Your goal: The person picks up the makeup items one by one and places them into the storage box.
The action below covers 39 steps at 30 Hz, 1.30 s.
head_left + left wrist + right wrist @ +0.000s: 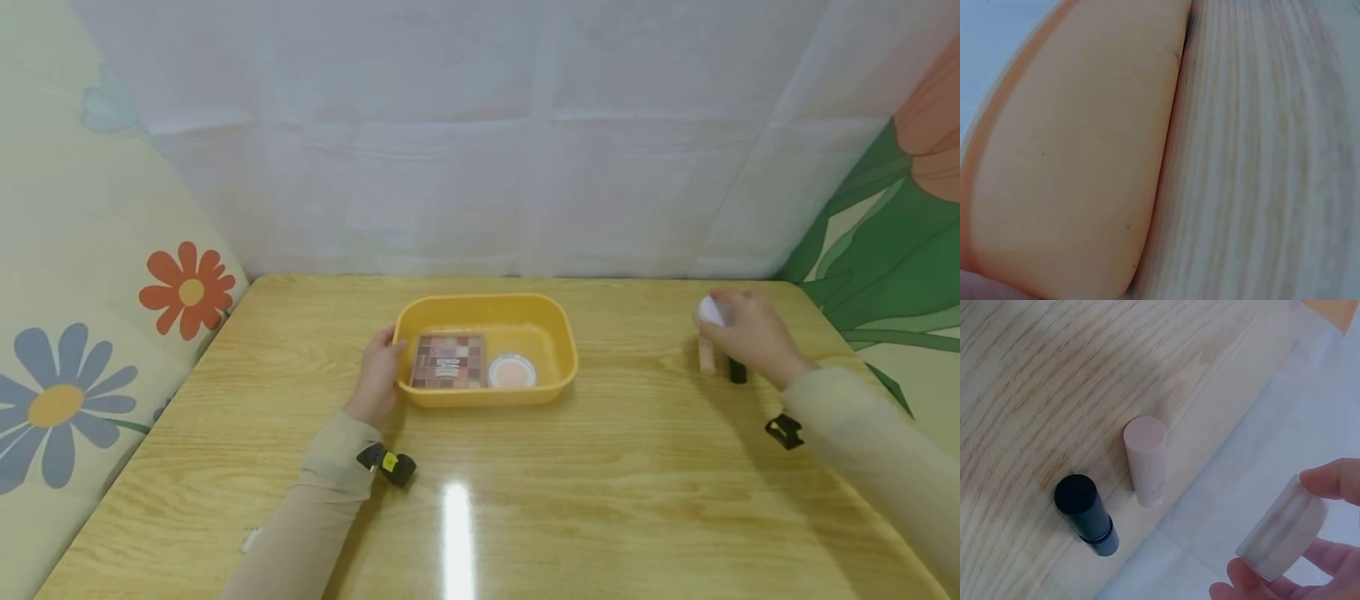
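My left hand (375,379) grips the left rim of a yellow plastic basin (487,399), its thumb over the edge. Inside the basin an eyeshadow palette (435,354) lies at the left, beside a round compact (512,372) with a pale pink centre. At the far right my right hand (753,329) pinches a round white cosmetic case (1285,531) between thumb and fingers, raised above the table. Below it a pale pink lipstick tube (1146,465) and a black lipstick tube (1088,515) stand side by side.
The wooden table (570,483) ends at a white cloth backdrop (487,167). Flower-patterned cloth hangs on both sides. A small white scrap (251,540) lies by the left forearm. Both wrists wear black camera straps.
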{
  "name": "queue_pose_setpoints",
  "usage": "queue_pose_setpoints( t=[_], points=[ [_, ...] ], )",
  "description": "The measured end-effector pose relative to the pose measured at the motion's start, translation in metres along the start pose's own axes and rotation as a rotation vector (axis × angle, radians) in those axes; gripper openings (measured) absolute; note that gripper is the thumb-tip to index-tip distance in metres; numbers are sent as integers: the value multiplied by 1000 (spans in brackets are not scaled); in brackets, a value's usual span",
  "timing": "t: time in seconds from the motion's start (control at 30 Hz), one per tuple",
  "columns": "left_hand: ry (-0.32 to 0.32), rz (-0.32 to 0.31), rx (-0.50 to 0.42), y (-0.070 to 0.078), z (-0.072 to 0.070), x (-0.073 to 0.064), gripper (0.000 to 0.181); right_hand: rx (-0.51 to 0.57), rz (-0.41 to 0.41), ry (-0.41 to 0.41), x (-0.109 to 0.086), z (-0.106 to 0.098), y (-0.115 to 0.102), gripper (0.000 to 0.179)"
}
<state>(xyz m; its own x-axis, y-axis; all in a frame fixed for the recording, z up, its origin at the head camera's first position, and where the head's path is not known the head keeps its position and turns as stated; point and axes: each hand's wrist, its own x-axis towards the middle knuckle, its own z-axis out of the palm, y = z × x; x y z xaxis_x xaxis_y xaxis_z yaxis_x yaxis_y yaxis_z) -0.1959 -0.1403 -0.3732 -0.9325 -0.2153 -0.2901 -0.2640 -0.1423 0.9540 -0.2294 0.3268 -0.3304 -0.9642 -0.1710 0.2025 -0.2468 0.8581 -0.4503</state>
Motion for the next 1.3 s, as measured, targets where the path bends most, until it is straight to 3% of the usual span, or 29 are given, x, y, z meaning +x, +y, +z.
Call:
queue_pose_setpoints(
  t=[0.43, 1.03, 1.3],
  points=[
    [-4, -1, -8, -2, 1, 0, 48, 3, 27, -55, -10, 3, -14, 57],
    [-8, 7, -15, -2, 0, 0, 48, 4, 2, -81, -17, 5, -35, 56],
    [-9, 12, -24, -2, -1, 1, 48, -8, -39, -54, -18, 5, -45, 55]
  ],
)
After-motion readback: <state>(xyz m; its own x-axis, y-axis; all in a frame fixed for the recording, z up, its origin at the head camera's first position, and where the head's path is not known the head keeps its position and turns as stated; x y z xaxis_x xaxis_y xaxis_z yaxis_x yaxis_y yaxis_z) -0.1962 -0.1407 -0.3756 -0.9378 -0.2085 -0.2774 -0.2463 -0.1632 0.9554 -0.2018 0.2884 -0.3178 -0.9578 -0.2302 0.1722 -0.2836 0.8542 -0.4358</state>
